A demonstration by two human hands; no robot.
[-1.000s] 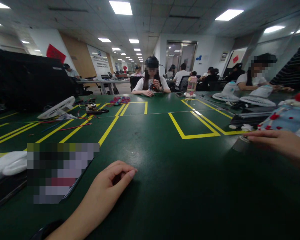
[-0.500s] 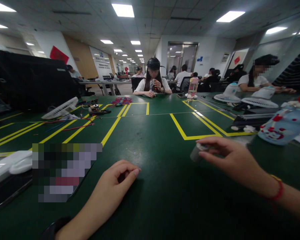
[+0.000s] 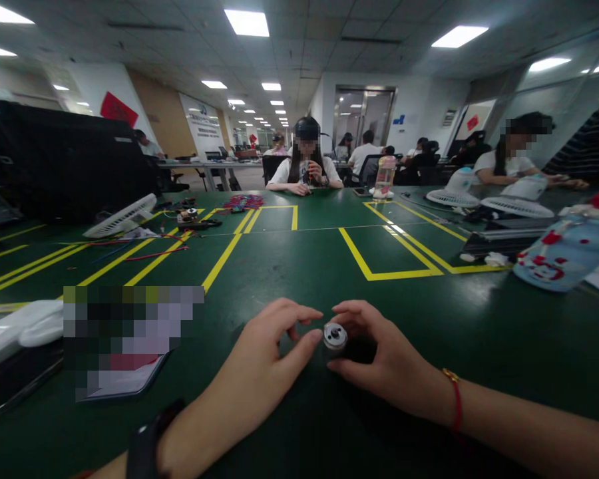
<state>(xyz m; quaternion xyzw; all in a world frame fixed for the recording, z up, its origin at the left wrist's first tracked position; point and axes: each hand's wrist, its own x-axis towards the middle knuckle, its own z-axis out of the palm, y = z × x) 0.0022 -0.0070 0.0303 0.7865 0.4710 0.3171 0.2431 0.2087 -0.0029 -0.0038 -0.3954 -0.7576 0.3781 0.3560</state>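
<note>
A small silver cylindrical motor (image 3: 335, 337) stands upright on the green table in front of me, a short shaft and small holes showing on its top. Around its right side curves my right hand (image 3: 389, 346), thumb and fingers apart, with the thumb near its lower front and the index finger behind it. My left hand (image 3: 279, 346) comes close from the left, thumb and index finger spread and their tips just beside the motor. Whether any hidden fingertip touches it, I cannot tell.
To the left lie a phone (image 3: 17, 376), a white device (image 3: 34, 326) and a partly blurred flat sheet (image 3: 130, 382). Wires and small parts (image 3: 190, 216) sit farther back. On the right are a blue cup (image 3: 559, 253) and white fans (image 3: 514, 199). A person (image 3: 307, 166) sits opposite.
My right hand has brought the motor leftward and nearer to me, from tilted to upright, and its fingers have spread. My left hand has moved right towards the motor, its fingers opening.
</note>
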